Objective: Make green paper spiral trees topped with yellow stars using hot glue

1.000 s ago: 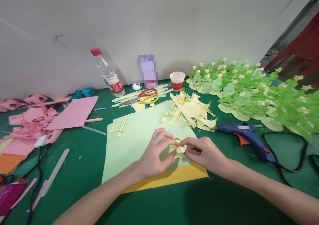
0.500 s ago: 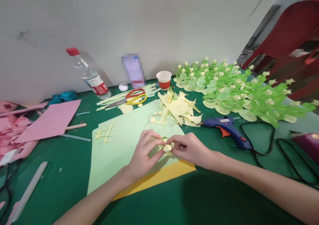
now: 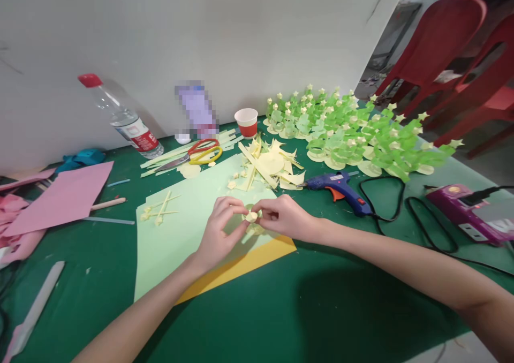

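A small pale-yellow paper piece [image 3: 251,217] is pinched between my two hands, over the light green sheets [image 3: 193,234]. My left hand [image 3: 225,229] grips its left side with thumb and fingertips. From the right, my right hand [image 3: 283,218] pinches it too. Behind the fingers a round pale paper shape shows in part. Thin yellow paper stems with star tips [image 3: 161,208] lie on the left of the sheets. A heap of yellow paper scraps [image 3: 269,165] lies beyond my hands, and a blue glue gun [image 3: 341,187] rests to its right.
Scissors [image 3: 193,157], a red-capped bottle [image 3: 128,125], a phone [image 3: 196,108] and a paper cup [image 3: 246,123] are near the wall. Many green paper plants [image 3: 341,127] fill the back right. Pink paper [image 3: 64,197] lies left; a purple power socket [image 3: 466,210] with cables sits right.
The view has shifted to the right, so the table's things appear further left and more of the red chairs and power socket shows. Both hands keep their pinch on the paper piece.
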Available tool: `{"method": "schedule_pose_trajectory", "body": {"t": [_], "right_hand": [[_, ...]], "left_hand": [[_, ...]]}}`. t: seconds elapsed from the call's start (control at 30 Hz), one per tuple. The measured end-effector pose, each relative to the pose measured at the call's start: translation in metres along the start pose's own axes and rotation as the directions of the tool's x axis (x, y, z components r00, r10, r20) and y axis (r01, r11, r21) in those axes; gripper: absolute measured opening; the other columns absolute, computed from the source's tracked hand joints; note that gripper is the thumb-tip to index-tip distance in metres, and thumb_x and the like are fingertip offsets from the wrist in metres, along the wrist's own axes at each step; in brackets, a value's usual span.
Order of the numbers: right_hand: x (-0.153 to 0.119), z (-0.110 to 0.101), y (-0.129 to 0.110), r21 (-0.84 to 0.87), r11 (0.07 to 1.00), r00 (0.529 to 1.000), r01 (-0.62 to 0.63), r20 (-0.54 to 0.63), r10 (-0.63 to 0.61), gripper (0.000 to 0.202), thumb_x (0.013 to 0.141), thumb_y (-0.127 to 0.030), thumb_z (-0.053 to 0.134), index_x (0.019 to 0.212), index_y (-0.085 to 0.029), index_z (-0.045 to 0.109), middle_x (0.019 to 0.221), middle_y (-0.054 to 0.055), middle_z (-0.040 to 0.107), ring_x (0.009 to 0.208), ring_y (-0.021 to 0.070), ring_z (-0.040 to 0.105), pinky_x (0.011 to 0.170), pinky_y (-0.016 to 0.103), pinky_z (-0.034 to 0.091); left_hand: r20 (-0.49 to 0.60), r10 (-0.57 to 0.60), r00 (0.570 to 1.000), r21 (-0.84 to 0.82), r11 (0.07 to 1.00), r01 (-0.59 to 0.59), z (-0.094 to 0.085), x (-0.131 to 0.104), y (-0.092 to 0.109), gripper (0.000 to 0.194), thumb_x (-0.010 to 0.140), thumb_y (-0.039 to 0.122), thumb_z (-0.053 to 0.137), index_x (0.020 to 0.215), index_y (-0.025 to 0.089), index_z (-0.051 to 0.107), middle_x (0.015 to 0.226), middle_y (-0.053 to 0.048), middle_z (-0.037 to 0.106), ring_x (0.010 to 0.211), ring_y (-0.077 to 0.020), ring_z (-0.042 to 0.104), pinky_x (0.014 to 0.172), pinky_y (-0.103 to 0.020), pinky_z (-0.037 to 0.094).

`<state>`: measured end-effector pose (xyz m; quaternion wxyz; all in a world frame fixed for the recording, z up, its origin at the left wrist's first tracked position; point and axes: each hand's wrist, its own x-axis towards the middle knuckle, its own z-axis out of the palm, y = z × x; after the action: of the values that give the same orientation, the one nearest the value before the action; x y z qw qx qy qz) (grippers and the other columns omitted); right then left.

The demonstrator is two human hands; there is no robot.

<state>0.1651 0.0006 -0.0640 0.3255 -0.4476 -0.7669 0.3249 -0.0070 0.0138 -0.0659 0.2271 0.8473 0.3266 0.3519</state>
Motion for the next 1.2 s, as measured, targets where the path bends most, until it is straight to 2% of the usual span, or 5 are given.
{"method": "schedule_pose_trajectory", "body": {"t": [0.2,0.47,0.67,0.87,1.2], "right_hand": [[0.0,0.001,0.0,0.009,1.0,1.0,0.008,-0.019,-0.007,0.014,0.068,-0.01,0.052,0.076,-0.013,0.063,0.043,-0.008,0.039,0.041,0.0041,0.03,0.045,0.016,0.028],[-0.001,0.006,0.004,0.028,0.999,0.999,0.016,-0.043,-0.015,0.011,0.068,-0.011,0.051,0.074,-0.012,0.061,0.042,-0.009,0.038,0.041,0.0039,0.027,0.044,0.017,0.025],[-0.001,0.009,0.006,0.063,0.997,0.996,0.05,-0.076,-0.046,0.01,0.072,-0.018,0.05,0.072,-0.012,0.059,0.04,-0.01,0.032,0.04,0.0042,0.023,0.043,0.018,0.023],[-0.003,0.016,0.012,0.126,0.99,0.992,0.066,-0.117,-0.051,0.016,0.074,-0.025,0.048,0.075,-0.012,0.057,0.041,-0.01,0.028,0.041,0.005,0.022,0.042,0.018,0.022],[-0.008,0.028,0.015,0.157,0.981,0.975,0.118,-0.204,-0.084,0.013,0.074,-0.023,0.044,0.077,-0.013,0.052,0.042,-0.01,0.028,0.042,0.0056,0.023,0.044,0.019,0.023]], "left_hand": [[-0.014,-0.026,1.0,-0.002,1.0,0.026,0.001,-0.002,0.003,0.006,0.079,0.014,0.052,0.078,0.02,0.051,0.079,-0.002,0.052,0.083,-0.0165,0.045,0.072,-0.03,0.041],[-0.122,-0.059,0.991,-0.01,0.998,0.058,0.011,-0.009,0.004,0.003,0.081,0.017,0.049,0.081,0.02,0.051,0.081,-0.003,0.051,0.084,-0.0169,0.045,0.074,-0.032,0.041],[-0.174,-0.06,0.983,-0.038,0.998,0.054,0.015,-0.01,0.002,0.003,0.08,0.018,0.049,0.08,0.02,0.051,0.084,-0.004,0.05,0.086,-0.0176,0.046,0.077,-0.034,0.042],[-0.192,-0.086,0.977,-0.076,0.994,0.073,0.017,-0.01,0.0,0.002,0.079,0.02,0.05,0.079,0.019,0.052,0.084,-0.004,0.052,0.087,-0.0183,0.049,0.079,-0.036,0.042],[-0.228,-0.07,0.971,-0.095,0.994,0.05,0.02,-0.013,-0.001,0.003,0.079,0.022,0.051,0.079,0.019,0.051,0.087,-0.005,0.052,0.09,-0.0182,0.049,0.082,-0.037,0.042]]}}
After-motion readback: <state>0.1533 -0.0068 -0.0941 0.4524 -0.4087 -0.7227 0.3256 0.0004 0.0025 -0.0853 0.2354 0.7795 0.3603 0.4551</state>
